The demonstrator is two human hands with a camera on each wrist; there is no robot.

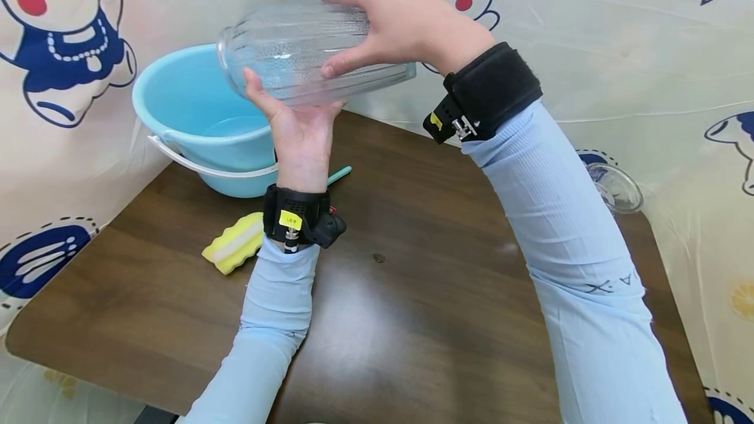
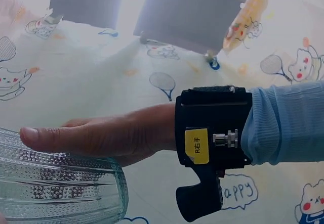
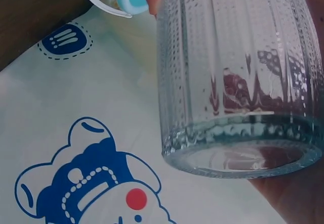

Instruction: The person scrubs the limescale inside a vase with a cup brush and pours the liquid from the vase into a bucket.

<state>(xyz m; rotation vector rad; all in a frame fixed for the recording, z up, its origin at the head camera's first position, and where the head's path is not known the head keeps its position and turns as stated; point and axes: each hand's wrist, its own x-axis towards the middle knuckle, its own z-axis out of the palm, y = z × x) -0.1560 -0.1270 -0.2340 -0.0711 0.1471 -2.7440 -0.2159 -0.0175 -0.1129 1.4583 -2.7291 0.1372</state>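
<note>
A clear ribbed glass vase [image 1: 294,51] is held on its side in the air, its rimmed mouth to the left and its thick base to the right. My left hand [image 1: 303,129] holds it from below, palm up, with the thumb on the near side; its other fingers are mostly hidden behind the glass. Over the top, my right hand [image 1: 400,28] grips the body near the base, thumb on the near side. Up close, the right wrist view shows the vase's [image 3: 228,57] studded wall and round bottom.
A light blue bucket [image 1: 194,103] with a white handle stands at the back left. Near it lie a yellow sponge [image 1: 238,241] and a teal stick [image 1: 340,175]. A clear glass piece [image 1: 615,188] sits at the table's right edge. A patterned curtain surrounds the brown table [image 1: 412,319].
</note>
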